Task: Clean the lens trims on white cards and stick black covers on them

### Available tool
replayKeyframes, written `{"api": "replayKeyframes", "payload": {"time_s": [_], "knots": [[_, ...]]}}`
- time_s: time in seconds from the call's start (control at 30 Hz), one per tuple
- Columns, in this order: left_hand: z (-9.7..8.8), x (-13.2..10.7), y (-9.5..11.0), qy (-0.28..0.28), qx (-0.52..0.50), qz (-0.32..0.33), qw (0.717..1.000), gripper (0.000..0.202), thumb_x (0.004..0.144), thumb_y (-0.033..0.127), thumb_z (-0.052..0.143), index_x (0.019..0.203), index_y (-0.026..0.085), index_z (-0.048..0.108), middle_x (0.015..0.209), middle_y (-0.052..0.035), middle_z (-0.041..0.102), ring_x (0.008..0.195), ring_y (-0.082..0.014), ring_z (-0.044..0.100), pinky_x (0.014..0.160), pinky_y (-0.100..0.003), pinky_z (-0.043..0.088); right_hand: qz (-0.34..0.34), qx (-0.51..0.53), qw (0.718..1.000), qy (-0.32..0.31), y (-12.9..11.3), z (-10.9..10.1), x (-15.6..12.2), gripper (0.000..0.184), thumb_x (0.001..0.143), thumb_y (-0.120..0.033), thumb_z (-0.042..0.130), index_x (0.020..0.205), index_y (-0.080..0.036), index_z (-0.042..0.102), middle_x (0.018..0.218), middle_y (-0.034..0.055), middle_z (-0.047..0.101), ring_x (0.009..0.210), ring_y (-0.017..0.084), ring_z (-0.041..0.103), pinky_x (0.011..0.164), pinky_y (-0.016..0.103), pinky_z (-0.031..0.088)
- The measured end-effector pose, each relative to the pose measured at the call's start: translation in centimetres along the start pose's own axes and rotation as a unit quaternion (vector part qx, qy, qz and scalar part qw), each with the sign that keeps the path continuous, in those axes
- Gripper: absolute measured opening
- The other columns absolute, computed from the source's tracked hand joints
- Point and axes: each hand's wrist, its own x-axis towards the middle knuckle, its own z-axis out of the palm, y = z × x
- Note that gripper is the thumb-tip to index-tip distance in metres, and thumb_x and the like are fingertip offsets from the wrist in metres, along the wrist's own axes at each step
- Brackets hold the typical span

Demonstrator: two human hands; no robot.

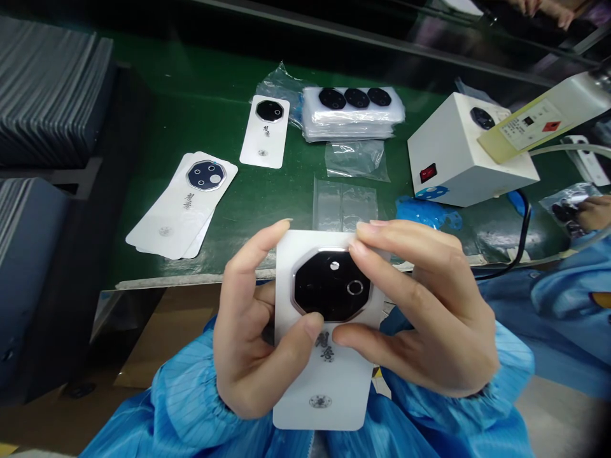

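Note:
Close in front of me is a white phone back cover (324, 401) with dark lettering and a black octagonal camera lens plate (329, 289). My left hand (262, 331) grips the cover's left edge, its thumb on the lower rim of the lens plate. My right hand (424, 312) holds the cover by the upper right, two fingertips at the plate's upper right corner and the thumb just below the plate. On the green table, another cover (263, 140) with a black lens plate lies behind. To the left, overlapping white covers (167, 222) lie fanned, the top one with a dark blue lens area.
A stack of clear plastic packs (353, 121) carries three black lens plates (357, 97). On the right, a yellowish liquid bottle (539, 121) leans over a white box (453, 152) with a red switch. Grey racked panels (42, 89) stand left. A co-worker's hand (596, 213) shows far right.

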Motion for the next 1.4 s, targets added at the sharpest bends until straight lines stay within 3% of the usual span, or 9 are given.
{"api": "replayKeyframes", "payload": {"time_s": [0.1, 0.3, 0.43, 0.5, 0.57, 0.63, 0.8, 0.93, 1.4], "knots": [[-0.1, 0.2, -0.2, -0.01, -0.012, 0.007, 1.0, 0.057, 0.082, 0.005, 0.052, 0.131, 0.031, 0.036, 0.077, 0.0045, 0.071, 0.045, -0.0114, 0.059, 0.039, -0.021, 0.047, 0.002, 0.002, 1.0, -0.002, 0.0, 0.0, 0.1, 0.042, 0.083, -0.042, 0.058, 0.119, -0.021, 0.052, 0.119, 0.0116, 0.058, 0.108, 0.028, 0.057, 0.089, 0.047, 0.051], [-0.2, 0.3, -0.4, -0.01, -0.028, 0.007, 1.0, 0.055, 0.084, 0.007, 0.052, 0.131, 0.031, 0.037, 0.082, 0.0028, 0.071, 0.049, -0.0132, 0.063, 0.042, -0.022, 0.049, -0.001, 0.038, 0.999, -0.004, 0.3, 0.3, -0.2, 0.051, 0.077, -0.037, 0.066, 0.119, -0.011, 0.052, 0.122, 0.0152, 0.054, 0.115, 0.027, 0.051, 0.099, 0.044, 0.045], [-0.5, 0.1, -0.5, -0.004, 0.01, 0.01, 1.0, 0.058, 0.083, 0.007, 0.052, 0.132, 0.033, 0.036, 0.073, 0.0036, 0.07, 0.049, -0.0126, 0.062, 0.042, -0.02, 0.049, 0.074, 0.176, 0.981, 0.044, 0.2, 0.9, -0.8, 0.055, 0.079, -0.031, 0.063, 0.128, -0.014, 0.044, 0.128, 0.0149, 0.046, 0.118, 0.028, 0.047, 0.095, 0.042, 0.048], [-0.7, 0.1, -0.7, -0.003, 0.042, 0.021, 0.999, 0.059, 0.082, 0.009, 0.056, 0.132, 0.035, 0.036, 0.063, 0.005, 0.065, 0.045, -0.012, 0.058, 0.04, -0.02, 0.048, 0.141, 0.258, 0.953, 0.074, 0.2, 1.3, -1.1, 0.045, 0.082, -0.031, 0.058, 0.123, -0.018, 0.046, 0.115, 0.0125, 0.052, 0.106, 0.025, 0.053, 0.082, 0.039, 0.052], [-0.8, 0.1, -1.0, -0.014, 0.05, 0.04, 0.998, 0.058, 0.082, 0.01, 0.056, 0.13, 0.036, 0.036, 0.06, 0.0059, 0.062, 0.041, -0.0115, 0.055, 0.037, -0.021, 0.046, 0.193, 0.327, 0.924, 0.047, 0.3, 1.5, -1.1, 0.028, 0.082, -0.034, 0.058, 0.106, -0.02, 0.053, 0.091, 0.0063, 0.056, 0.083, 0.02, 0.056, 0.064, 0.032, 0.05], [-0.8, 0.2, -1.2, -0.027, 0.044, 0.058, 0.997, 0.058, 0.082, 0.007, 0.054, 0.13, 0.035, 0.036, 0.061, 0.006, 0.061, 0.04, -0.0109, 0.053, 0.036, -0.021, 0.044, 0.206, 0.371, 0.905, 0.009, 0.3, 1.7, -0.9, 0.015, 0.08, -0.032, 0.06, 0.084, -0.02, 0.053, 0.071, 0.0, 0.049, 0.064, 0.013, 0.049, 0.053, 0.027, 0.042], [-0.7, 0.1, -1.3, -0.038, 0.048, 0.059, 0.996, 0.06, 0.082, 0.003, 0.052, 0.13, 0.035, 0.035, 0.061, 0.0066, 0.061, 0.04, -0.0083, 0.049, 0.037, -0.019, 0.041, 0.219, 0.371, 0.902, 0.025, -0.2, 1.8, -0.1, 0.019, 0.077, -0.022, 0.059, 0.064, -0.018, 0.046, 0.06, -0.004, 0.041, 0.054, 0.008, 0.04, 0.049, 0.023, 0.032], [-0.8, 0.0, -1.3, -0.043, 0.056, 0.059, 0.996, 0.061, 0.082, 0.004, 0.053, 0.131, 0.034, 0.034, 0.063, 0.0057, 0.063, 0.043, -0.0099, 0.053, 0.039, -0.02, 0.044, 0.248, 0.372, 0.894, 0.038, -0.6, 1.8, 0.0, 0.023, 0.077, -0.021, 0.059, 0.06, -0.018, 0.043, 0.058, -0.0049, 0.038, 0.052, 0.007, 0.037, 0.048, 0.023, 0.029], [-0.4, -0.2, -1.2, -0.042, 0.042, 0.04, 0.997, 0.059, 0.084, 0.006, 0.053, 0.13, 0.039, 0.035, 0.077, 0.0054, 0.071, 0.053, -0.0155, 0.065, 0.041, -0.025, 0.053, 0.23, 0.421, 0.876, 0.052, -0.1, 2.1, -0.3, 0.031, 0.078, -0.022, 0.061, 0.055, -0.018, 0.041, 0.054, -0.0056, 0.034, 0.049, 0.007, 0.036, 0.044, 0.023, 0.027]]}}
